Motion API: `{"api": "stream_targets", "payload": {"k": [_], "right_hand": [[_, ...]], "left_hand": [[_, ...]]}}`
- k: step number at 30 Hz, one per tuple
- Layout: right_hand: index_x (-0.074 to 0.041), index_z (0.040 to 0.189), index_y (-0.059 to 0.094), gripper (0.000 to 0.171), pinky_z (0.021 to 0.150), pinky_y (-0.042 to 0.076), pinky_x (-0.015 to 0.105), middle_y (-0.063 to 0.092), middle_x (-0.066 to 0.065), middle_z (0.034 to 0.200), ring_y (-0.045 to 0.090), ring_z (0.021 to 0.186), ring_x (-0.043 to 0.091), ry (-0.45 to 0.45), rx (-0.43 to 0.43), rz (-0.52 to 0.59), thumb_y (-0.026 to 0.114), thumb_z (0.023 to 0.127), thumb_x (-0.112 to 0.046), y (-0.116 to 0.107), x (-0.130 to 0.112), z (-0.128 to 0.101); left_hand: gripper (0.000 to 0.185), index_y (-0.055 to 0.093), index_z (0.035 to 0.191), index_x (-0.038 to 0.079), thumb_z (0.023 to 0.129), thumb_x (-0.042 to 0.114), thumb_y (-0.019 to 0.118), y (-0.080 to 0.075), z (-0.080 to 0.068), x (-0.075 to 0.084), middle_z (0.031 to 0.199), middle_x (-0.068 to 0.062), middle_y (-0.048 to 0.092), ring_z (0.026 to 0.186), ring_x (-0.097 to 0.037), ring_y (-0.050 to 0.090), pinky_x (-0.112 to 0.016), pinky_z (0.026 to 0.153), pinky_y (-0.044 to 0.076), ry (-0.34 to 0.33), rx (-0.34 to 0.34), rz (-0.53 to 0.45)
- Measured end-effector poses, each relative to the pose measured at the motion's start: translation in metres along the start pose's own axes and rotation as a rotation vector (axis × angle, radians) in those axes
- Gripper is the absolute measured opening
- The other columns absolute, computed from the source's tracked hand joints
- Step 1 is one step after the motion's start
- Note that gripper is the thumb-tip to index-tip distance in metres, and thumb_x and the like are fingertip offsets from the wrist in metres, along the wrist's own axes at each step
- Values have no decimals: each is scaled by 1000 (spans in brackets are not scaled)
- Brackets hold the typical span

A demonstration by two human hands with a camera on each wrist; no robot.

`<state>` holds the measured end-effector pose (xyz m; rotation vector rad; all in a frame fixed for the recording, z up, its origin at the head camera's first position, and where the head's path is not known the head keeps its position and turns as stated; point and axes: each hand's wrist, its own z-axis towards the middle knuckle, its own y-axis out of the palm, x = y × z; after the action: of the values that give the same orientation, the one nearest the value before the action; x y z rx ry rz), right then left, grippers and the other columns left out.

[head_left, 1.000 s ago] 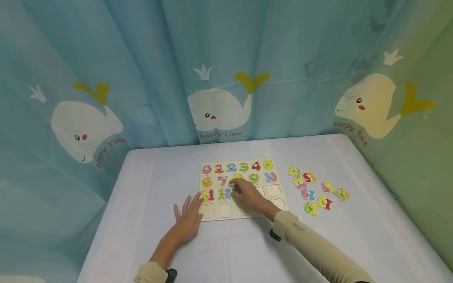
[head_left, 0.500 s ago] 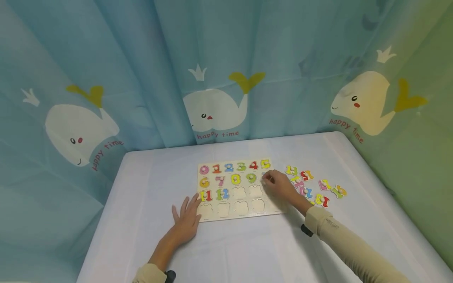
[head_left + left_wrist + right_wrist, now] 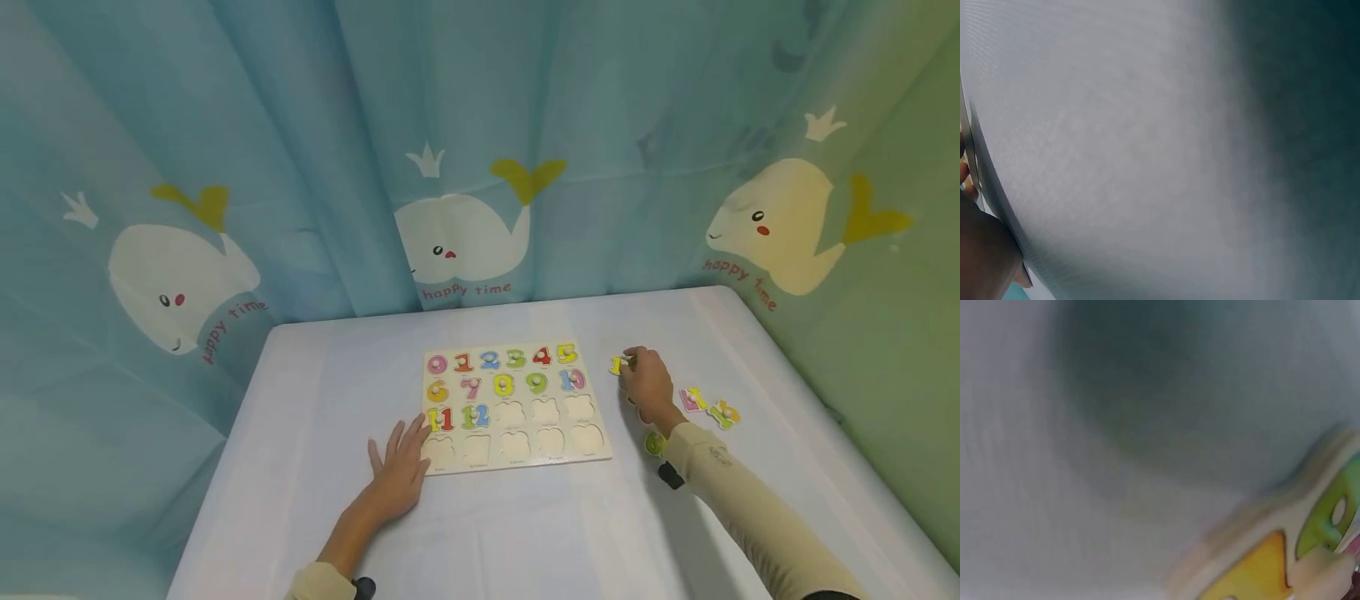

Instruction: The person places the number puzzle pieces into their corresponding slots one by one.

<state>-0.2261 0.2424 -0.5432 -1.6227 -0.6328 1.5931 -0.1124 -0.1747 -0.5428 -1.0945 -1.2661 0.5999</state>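
While left hand (image 3: 397,475) lies flat by board (image 3: 517,454) | right hand (image 3: 647,383) pinches yellow-green "13" (image 3: 618,365) | curtain (image 3: 465,291): "happy time"

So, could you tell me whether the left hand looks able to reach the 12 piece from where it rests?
Probably yes: the left hand lies flat at the board's corner, the 12 sits close ahead, nothing between.

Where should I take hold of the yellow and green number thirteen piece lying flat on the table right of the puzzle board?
Probably by the small peg on top of the yellow and green number thirteen piece, pinched from straight above. It lies flat on the white table, so its thin edges offer little purchase. The right hand is already over it; whether its fingers have closed cannot be told.
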Motion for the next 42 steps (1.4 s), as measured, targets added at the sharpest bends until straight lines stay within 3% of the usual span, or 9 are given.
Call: {"api": "stream_targets", "payload": {"k": [5,8,12,18,23,28,35,42], "right_hand": [[9,126,46,37,61,44,39,55,22,98,54,79,29,-22,27,17,52,92,-4,5,2,-1],[8,126,45,38,63,43,39,53,20,96,52,79,28,-45,57,23,53,91,-4,8,-3,-2],[6,125,47,38,68,44,41,54,19,95,53,81,29,-162,29,48,56,89,-2,12,-19,-2],[4,120,52,35,68,48,35,58,9,90,56,77,21,-394,-210,136,63,87,-3,27,-50,-11],[-3,116,57,31,70,48,30,58,-1,89,53,78,12,-482,-418,98,65,86,-6,47,-76,-29],[-6,118,56,32,75,47,29,57,-4,90,52,80,12,-480,-494,62,65,87,-9,63,-95,-42],[-8,116,57,29,75,48,29,58,-5,89,54,81,10,-417,-463,113,64,88,-7,75,-107,-49],[-6,117,56,28,75,47,29,57,-2,96,51,82,11,-436,-438,34,61,89,-8,83,-113,-57]], "left_hand": [[50,33,143,6,97,21,46,2,0,0,154,-11,19,139,-38,8,-69,99,-7,7,12,7],[50,33,143,6,97,21,45,3,0,0,154,-10,18,139,-37,7,-69,99,-7,6,11,-1],[50,32,143,6,97,21,45,3,0,-1,154,-10,18,139,-38,7,-68,99,-8,2,15,-6],[50,33,143,7,97,22,46,3,0,-2,154,-9,19,139,-37,8,-68,99,-7,2,33,-3],[50,34,142,7,97,22,46,4,0,-3,154,-10,19,139,-37,8,-69,99,-7,8,35,5],[50,33,143,8,97,23,46,7,2,-3,154,-8,18,140,-35,6,-67,99,-9,-5,20,4],[51,33,143,7,96,22,47,5,4,0,154,-10,18,139,-37,6,-67,99,-11,-10,3,-14],[51,34,142,5,96,20,48,3,3,-2,154,-11,19,139,-38,7,-67,99,-10,-12,13,-22]]}}
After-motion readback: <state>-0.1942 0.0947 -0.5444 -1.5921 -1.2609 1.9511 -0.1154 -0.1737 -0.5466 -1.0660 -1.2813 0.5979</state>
